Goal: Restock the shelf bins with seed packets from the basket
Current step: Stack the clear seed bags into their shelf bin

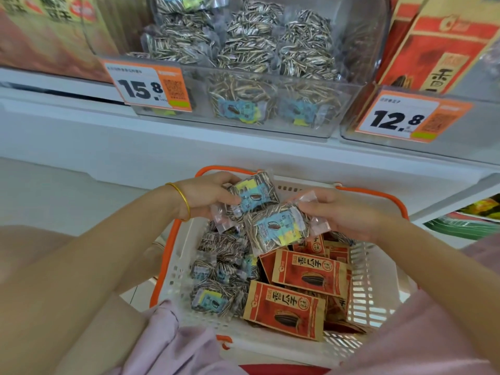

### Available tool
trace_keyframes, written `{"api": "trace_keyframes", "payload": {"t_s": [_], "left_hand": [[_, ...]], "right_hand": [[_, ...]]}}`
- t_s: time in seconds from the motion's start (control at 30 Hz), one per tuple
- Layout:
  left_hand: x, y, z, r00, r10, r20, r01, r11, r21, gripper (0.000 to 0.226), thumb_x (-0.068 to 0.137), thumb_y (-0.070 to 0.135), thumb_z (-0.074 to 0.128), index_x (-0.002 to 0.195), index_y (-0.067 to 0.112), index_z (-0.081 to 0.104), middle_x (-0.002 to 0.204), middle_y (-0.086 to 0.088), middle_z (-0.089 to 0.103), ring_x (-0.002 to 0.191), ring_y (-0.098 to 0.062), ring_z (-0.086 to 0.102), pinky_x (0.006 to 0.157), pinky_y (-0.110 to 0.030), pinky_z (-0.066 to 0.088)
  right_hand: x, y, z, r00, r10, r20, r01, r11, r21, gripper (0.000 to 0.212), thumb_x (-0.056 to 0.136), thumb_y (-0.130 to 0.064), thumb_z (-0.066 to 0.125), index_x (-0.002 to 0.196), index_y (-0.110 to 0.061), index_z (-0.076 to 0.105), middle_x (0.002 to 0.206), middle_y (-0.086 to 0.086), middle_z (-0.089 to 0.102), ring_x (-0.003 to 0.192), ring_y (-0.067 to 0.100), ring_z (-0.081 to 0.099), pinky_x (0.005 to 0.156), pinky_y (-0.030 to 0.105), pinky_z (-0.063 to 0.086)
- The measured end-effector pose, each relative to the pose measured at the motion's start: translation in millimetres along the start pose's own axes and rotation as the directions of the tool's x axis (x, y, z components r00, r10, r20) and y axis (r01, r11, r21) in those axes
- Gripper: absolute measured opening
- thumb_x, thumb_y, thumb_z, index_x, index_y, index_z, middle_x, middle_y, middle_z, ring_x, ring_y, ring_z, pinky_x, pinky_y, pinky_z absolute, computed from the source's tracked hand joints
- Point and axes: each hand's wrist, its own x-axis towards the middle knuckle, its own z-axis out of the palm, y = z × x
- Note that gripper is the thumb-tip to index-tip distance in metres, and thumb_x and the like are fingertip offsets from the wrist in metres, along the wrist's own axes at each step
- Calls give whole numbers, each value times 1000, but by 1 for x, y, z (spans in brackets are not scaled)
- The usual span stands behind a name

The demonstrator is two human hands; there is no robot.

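**Left to right.** At far left, our left hand [208,194], with a gold bangle [182,201] on its wrist, curls its fingers round one clear seed packet [253,194]. It holds the packet above the far end of the basket [177,269].

Below it, more clear packets [216,280] lie heaped in the basket's left half, apart from the red paper packets [308,274] on the right. We presume they are kept apart so that each kind goes to its own bin.

A second clear packet [278,231] overlaps the lower edge of the first. Our right hand [343,212] pinches it by its sealed end, fingers bent. We judge that both packets are lifted free so they can be carried up together.

Above centre, the clear bin [243,125] bearing the 15.8 price tag [147,86] holds matching striped-seed packets and is the likely destination. The right-hand bin [349,131], tagged 12.8, stands beneath red packaging [438,50].
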Motion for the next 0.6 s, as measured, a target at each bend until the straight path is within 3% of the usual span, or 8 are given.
{"api": "trace_keyframes", "payload": {"t_s": [0.07,0.17,0.3,0.4,0.47,0.6], "left_hand": [[-3,3,-2,1000,14,11,-13,1000,-14,29,91,4,55,112,24,53,103,-6,66,97,-35,51,69,-34,57],[-4,5,-3,999,30,27,-27,995,-100,31,92,2,53,108,28,55,86,3,71,90,-30,51,58,-28,58],[-4,8,3,998,63,13,-58,973,-224,40,92,-3,47,126,18,49,109,-5,67,73,-15,70,57,-26,57],[-2,6,8,999,43,-6,-43,937,-345,38,87,-10,51,119,11,50,118,-16,61,97,-30,65,75,-42,58],[-1,4,12,1000,23,-9,-24,926,-377,44,84,-11,56,123,7,45,116,-21,56,106,-31,56,76,-45,57],[0,3,22,998,64,-24,-69,925,-373,67,80,-17,58,131,18,34,119,-21,60,102,-33,63,76,-48,56]], "right_hand": [[-1,-1,-1,999,-34,-14,35,999,22,29,94,-15,49,121,-6,57,116,15,66,101,28,66,82,42,57],[-1,-4,-1,996,-83,-19,84,994,68,32,87,-20,54,116,-9,60,112,13,68,98,26,67,78,41,58],[2,-4,-1,998,-61,-19,64,954,294,38,78,-18,60,114,-5,56,103,16,69,85,26,70,68,41,60],[4,3,1,997,-68,-42,80,867,491,50,70,-16,75,111,-4,51,100,17,70,82,27,70,68,42,60],[7,9,5,996,-87,-21,84,830,551,67,61,-11,84,117,-5,48,101,17,70,83,29,70,64,36,60],[6,15,23,991,-127,30,91,838,539,67,76,-3,67,136,-9,38,90,9,73,80,23,66,67,32,56]]}}
